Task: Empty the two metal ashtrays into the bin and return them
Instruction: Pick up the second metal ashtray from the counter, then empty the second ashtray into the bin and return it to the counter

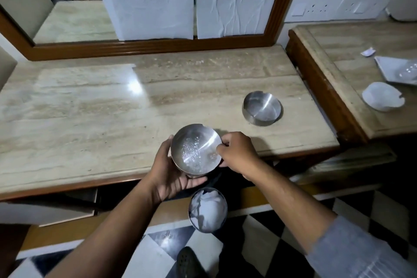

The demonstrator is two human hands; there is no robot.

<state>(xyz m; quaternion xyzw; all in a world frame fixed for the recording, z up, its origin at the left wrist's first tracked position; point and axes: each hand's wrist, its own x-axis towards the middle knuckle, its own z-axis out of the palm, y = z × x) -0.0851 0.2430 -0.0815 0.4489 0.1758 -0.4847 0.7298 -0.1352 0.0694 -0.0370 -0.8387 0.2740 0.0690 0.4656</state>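
Observation:
I hold a round metal ashtray [195, 149] upright over the front edge of the marble counter [90, 108]. My left hand [173, 176] cups it from below and from the left. My right hand [237, 153] pinches its right rim. Pale specks of residue lie on its inner bottom. A second metal ashtray [261, 108] stands on the counter to the far right, its inside looking bare. On the floor right below my hands sits a small round metal bin [207, 210] with crumpled white paper in it.
A wood-framed mirror [158, 47], partly covered with white paper, stands at the counter's back. A higher marble side table [352, 56] on the right carries a white dish [381, 99], a plate and a paper scrap. The floor is black-and-white checkered; a dark shoe [187, 262] shows near the bottom.

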